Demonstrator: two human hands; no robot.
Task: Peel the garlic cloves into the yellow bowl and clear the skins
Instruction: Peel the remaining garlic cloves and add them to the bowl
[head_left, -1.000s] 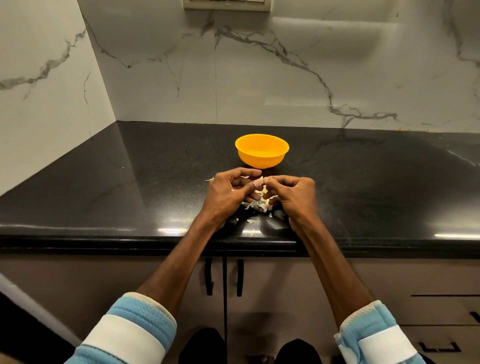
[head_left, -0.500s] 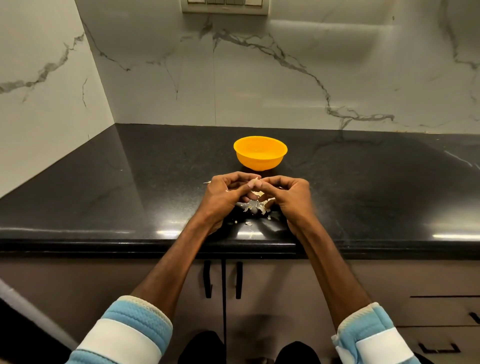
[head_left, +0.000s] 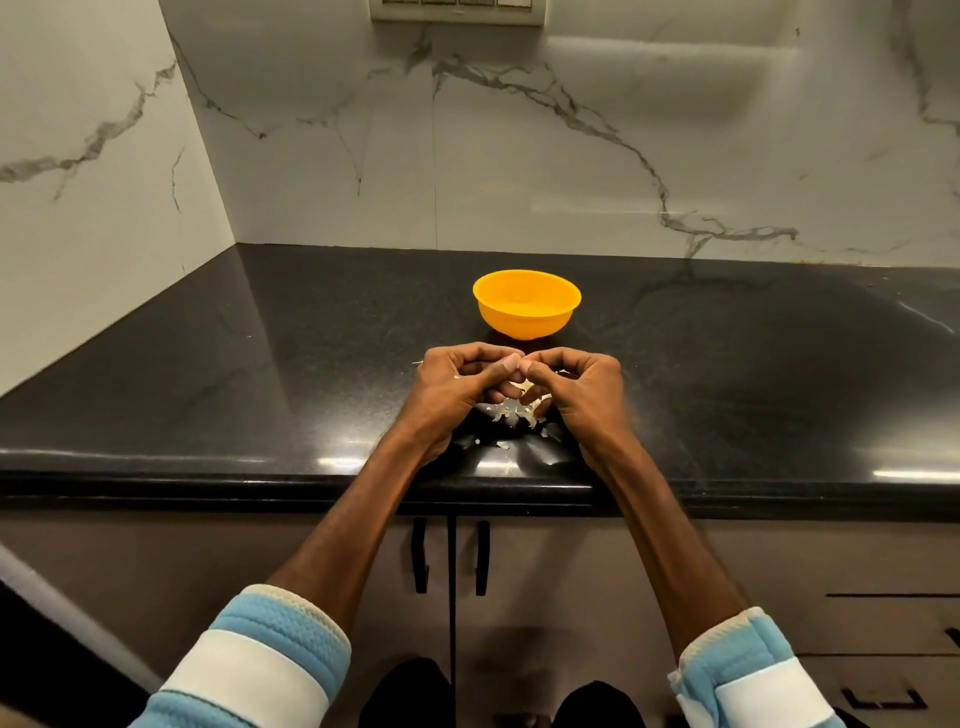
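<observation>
Head view, looking forward and down. My left hand (head_left: 457, 387) and my right hand (head_left: 584, 387) meet knuckle to knuckle above the front part of the glossy black stone countertop (head_left: 249, 374). Both forearms reach forward from the bottom corners of the view and converge, the wrists just above the counter's front edge. On each hand the fingers are curled inward, with the back of the hand facing up. The thumb and forefinger tips of both hands come together at the centre and pinch a small pale garlic clove (head_left: 513, 358). Only a sliver of it shows between the fingertips, so I cannot tell how much skin it carries.

Directly beneath the hands lies a loose scatter of papery off-white garlic skins (head_left: 519, 411), with a few flakes nearer the counter's edge. The round yellow plastic bowl (head_left: 525, 325) stands upright on the countertop just beyond my hands, apart from them; its inside is too blurred to tell what it holds.

Each arm wears a light blue quilted sleeve, the left (head_left: 280, 639) and the right (head_left: 727, 654), each with a white band. Behind the counter rises a white marble wall with grey veins (head_left: 571, 171); below it are brown cabinet doors with black handles (head_left: 481, 556).
</observation>
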